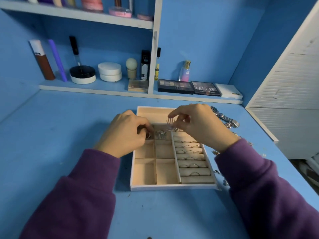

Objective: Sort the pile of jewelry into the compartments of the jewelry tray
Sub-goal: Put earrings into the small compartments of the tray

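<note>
A beige jewelry tray (172, 186) lies on the blue desk in front of me. Its right side has ring rolls (191, 156) holding several silver rings. My right hand (202, 126) hovers over the tray's upper middle and pinches a silver fan-shaped earring (170, 124). A matching silver earring (160, 133) lies in a small compartment just below it. My left hand (127, 133) reaches into the upper-left compartment, its curled fingertips on a small dark piece of jewelry (148, 135). The pile of jewelry (229, 124), with a silver watch, lies right of the tray, partly hidden by my right arm.
The tray's lower compartments (155, 171) show bare lining. Eyeshadow palettes (189, 87), jars (82, 75) and bottles stand on the low shelf behind the desk. A white slatted panel (284, 100) borders the desk on the right.
</note>
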The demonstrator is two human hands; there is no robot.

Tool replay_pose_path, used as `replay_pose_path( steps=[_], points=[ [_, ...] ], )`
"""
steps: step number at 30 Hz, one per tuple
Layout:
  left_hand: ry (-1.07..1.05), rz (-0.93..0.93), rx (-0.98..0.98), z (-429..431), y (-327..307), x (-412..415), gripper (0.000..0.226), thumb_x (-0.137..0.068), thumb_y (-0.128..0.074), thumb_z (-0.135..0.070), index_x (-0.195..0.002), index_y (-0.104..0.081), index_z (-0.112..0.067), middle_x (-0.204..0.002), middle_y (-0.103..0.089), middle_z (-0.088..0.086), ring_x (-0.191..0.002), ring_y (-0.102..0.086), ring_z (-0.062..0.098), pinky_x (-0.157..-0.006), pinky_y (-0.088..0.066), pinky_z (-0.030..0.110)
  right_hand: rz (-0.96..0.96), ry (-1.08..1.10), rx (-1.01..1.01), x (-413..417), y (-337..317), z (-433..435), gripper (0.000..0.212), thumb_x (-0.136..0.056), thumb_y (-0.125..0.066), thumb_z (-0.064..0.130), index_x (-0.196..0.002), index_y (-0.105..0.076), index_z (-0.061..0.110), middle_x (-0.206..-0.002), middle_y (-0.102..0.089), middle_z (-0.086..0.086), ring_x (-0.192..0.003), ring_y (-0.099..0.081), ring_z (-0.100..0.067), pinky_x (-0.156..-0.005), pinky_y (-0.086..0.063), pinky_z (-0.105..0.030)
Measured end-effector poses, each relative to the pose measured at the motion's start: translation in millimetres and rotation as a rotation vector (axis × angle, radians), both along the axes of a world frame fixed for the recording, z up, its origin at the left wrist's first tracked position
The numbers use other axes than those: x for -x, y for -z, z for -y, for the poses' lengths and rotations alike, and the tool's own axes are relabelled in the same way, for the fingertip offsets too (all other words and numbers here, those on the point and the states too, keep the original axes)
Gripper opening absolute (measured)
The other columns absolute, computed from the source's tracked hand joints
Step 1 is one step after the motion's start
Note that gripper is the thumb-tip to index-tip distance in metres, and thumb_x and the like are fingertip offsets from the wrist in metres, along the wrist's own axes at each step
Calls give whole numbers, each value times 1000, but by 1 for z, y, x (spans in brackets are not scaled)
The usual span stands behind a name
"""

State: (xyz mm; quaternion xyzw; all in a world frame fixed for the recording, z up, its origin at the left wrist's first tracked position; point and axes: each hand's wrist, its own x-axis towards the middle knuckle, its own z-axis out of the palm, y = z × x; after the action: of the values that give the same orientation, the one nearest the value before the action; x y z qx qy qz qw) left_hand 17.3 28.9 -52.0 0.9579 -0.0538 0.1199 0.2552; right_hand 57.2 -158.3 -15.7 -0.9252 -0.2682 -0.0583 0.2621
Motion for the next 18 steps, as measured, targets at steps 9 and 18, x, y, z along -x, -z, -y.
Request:
replay_pose_path(
  steps=[9, 18],
  points=[
    [-7, 109, -34, -1, -1, -1, 28, -78, -49, -5, -78, -72, -21, -92, -65, -9, -91, -42, 13, -86, -39, 28, -77, -190, 331, -9, -4, -25, 32, -87, -51, 7, -108, -69, 23, -84, -55, 11, -86, -36, -6, -73, -31, -18],
    [-2, 82, -56, -2, 1, -1, 30, -80, -47, -4, -84, -73, -18, -98, -62, -9, -95, -38, 11, -87, -35, 24, 85, -202, 350, -10, 1, -22, 38, -79, -45, -3, -87, -74, 20, -86, -48, 6, -90, -36, -13, -80, -43, -34]
  ],
)
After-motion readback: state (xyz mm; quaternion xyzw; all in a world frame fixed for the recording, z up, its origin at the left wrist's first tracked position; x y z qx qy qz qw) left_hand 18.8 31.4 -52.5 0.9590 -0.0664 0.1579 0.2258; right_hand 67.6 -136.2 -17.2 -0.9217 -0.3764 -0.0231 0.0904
